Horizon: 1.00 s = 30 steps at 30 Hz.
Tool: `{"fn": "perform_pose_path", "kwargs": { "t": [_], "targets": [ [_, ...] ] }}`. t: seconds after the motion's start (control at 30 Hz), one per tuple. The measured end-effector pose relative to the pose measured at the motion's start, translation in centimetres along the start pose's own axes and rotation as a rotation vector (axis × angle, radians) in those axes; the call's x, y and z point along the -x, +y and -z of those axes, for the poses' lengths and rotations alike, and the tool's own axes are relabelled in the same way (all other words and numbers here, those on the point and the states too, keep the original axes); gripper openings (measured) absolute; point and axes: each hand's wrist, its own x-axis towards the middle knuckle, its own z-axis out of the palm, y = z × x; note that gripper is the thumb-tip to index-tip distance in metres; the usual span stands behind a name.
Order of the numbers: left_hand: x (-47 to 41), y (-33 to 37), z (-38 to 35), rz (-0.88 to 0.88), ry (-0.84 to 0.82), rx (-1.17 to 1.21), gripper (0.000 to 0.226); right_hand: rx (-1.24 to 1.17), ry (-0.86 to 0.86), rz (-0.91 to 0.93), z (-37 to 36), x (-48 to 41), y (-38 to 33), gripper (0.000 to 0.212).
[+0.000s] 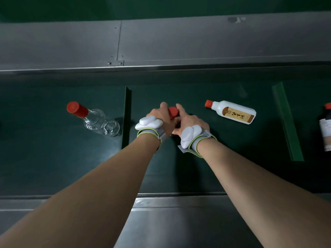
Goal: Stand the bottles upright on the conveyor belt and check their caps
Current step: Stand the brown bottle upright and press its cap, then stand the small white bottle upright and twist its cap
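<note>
- Green belt (53, 167): your left hand (161, 119) and right hand (189, 122) both grip the red-capped bottle (173, 111).
- Twist too hard and it probably tips over.

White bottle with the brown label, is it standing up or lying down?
Lying down: the white bottle rests on its side, red cap pointing left.

A grey metal panel (197, 42) runs along the far side of the belt (53, 167). A vertical seam (119, 42) splits it into two sheets, and small screws (109, 63) sit at the foot of the seam. A dark smudge (232, 19) marks its upper right part. Beyond it lies a dark green surface (161, 6). On the near side runs a grey metal rail (179, 221), with a bright glint (143, 201) on its edge.
</note>
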Motion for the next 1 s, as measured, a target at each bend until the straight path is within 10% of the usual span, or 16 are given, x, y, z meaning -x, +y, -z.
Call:
{"fn": "perform_pose_path", "kwargs": {
  "t": [0.23, 0.5, 1.0],
  "targets": [
    [2.4, -0.9, -2.2, 0.069, 0.129, 0.239, 0.056, 0.079, -0.04, -0.082, -0.1, 2.7, 2.0, 0.082],
    [5.0, -1.7, -5.4, 0.246, -0.107, 0.062, 0.072, 0.024, -0.078, -0.197, -1.8, 7.2, 5.9, 0.078],
    [8.4, 7.1, -9.5, -0.192, -0.233, 0.129, 0.08, -0.045, 0.041, -0.289, -1.0, 11.7, 13.7, 0.077]
  ]
}}
